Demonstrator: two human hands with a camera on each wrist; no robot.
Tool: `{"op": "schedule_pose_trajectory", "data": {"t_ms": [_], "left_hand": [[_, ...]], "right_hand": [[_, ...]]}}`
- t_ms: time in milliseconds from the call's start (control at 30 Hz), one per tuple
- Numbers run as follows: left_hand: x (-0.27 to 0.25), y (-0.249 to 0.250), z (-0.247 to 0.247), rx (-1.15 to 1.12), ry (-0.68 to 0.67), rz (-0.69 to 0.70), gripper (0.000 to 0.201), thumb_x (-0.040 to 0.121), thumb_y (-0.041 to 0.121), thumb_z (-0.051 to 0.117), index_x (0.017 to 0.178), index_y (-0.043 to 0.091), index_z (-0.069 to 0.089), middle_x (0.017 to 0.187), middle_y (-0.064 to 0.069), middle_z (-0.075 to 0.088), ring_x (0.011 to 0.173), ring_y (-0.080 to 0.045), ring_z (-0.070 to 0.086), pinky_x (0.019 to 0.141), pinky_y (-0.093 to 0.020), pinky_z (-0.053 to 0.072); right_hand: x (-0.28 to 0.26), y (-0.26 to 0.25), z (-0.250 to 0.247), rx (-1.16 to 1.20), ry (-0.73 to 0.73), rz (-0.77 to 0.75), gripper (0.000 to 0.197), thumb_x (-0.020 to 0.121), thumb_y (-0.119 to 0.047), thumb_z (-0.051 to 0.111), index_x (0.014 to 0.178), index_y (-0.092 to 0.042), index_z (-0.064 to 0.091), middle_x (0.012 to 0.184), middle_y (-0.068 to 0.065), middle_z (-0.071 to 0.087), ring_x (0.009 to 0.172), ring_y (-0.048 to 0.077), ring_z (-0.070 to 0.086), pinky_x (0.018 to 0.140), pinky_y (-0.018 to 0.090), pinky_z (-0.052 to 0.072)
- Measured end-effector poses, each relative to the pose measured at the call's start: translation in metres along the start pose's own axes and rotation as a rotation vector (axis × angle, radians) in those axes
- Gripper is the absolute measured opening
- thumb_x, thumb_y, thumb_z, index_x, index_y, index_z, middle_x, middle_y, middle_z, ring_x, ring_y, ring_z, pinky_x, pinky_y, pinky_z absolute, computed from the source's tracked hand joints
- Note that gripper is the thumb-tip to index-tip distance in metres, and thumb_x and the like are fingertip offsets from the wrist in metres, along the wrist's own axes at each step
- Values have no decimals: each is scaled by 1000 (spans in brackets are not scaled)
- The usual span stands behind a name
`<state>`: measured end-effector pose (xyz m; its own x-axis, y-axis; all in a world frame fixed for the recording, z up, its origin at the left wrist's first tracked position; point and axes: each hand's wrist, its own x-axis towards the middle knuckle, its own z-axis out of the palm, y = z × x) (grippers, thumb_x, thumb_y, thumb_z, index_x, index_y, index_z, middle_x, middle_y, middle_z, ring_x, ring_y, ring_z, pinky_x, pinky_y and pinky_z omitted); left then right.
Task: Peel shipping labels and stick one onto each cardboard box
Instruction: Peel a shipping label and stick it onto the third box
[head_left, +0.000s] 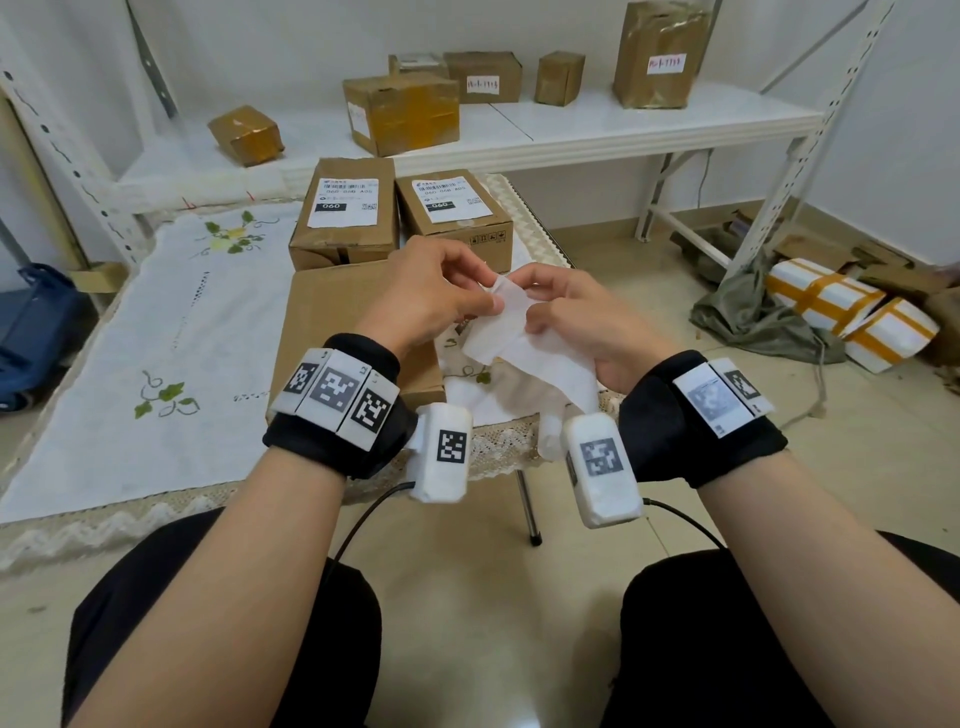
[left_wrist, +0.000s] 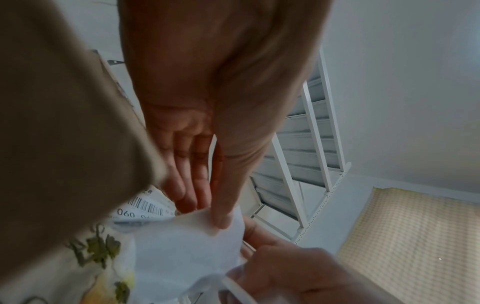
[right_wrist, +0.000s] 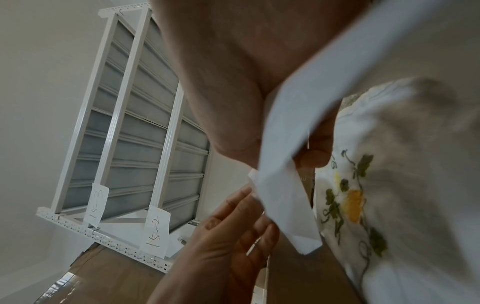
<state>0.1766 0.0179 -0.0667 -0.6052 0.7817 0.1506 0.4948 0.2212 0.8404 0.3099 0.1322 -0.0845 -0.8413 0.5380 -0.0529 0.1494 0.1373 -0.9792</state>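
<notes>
Both hands meet at the middle of the head view, above the near edge of the table (head_left: 104, 322); left hand (head_left: 431, 296) has thumb and fingers curled in, pinching the upper corner of a white label sheet (head_left: 524, 343); right hand (head_left: 587, 322) pinches the same sheet just beside it, at 3 o'clock of the left, fingers curled round the paper's edge; the sheet hangs down from the pinch toward 6 o'clock, between the two wrists, blank side up, its layers parting at the top corner; in the left wrist view the left thumb lies on the sheet's corner (left_wrist: 223, 222) with the fingers (left_wrist: 187, 185) straight behind it; the right wrist view shows a folded strip of the sheet (right_wrist: 280, 185) with the left fingers (right_wrist: 249, 224) touching its lower edge.

Under the left hand lies a plain box (head_left: 332, 332), no label on its visible top; at 12 o'clock of the hands stand two boxes side by side, left one (head_left: 343, 244) and right one (head_left: 467, 228), each with a printed label on top, (head_left: 343, 202) and (head_left: 452, 195); a flower-stitched cloth (head_left: 156, 291) covers the table; behind, at 12 o'clock, a white shelf (head_left: 623, 130) carries more boxes (head_left: 405, 114); on the floor at 3 o'clock lie white parcels (head_left: 852, 317) bound with orange tape.
</notes>
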Motion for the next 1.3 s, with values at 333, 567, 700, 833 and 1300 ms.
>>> {"op": "schedule_pose_trajectory", "data": {"t_ms": [333,567,700,833,1300], "left_hand": [[-3,4,4,-72,60,66,18,79,21,87,87,11,74,78,-7,73,70,-14,69,68,-29,61],[-5,6,3,-176,67,66,13,85,16,81,91,6,76,78,-10,74,64,-13,66,60,-20,54],[-5,6,1,-219,78,63,10,88,14,78,92,5,77,82,-12,74,70,-15,67,64,-21,55],[-7,6,0,-262,68,54,3,90,12,76,89,10,77,78,-7,72,67,-10,65,65,-19,55],[-10,10,-3,-242,9,-20,5,84,4,79,87,7,77,81,-11,73,74,-17,69,78,-30,61]], "right_hand": [[2,2,3,12,80,-86,34,95,6,50,84,-19,69,76,-1,65,63,8,56,61,20,45],[1,-1,5,-7,125,-79,15,99,-17,60,87,-15,69,81,0,63,73,12,55,69,25,43],[2,0,5,57,119,-102,15,95,-21,70,101,-8,74,92,5,69,83,17,61,77,30,47],[0,1,5,113,109,-127,16,93,-20,74,104,-8,71,92,6,70,80,16,63,72,29,50],[2,4,5,37,110,-145,17,88,-6,76,81,-17,66,76,-4,68,66,4,62,63,14,47]]}}
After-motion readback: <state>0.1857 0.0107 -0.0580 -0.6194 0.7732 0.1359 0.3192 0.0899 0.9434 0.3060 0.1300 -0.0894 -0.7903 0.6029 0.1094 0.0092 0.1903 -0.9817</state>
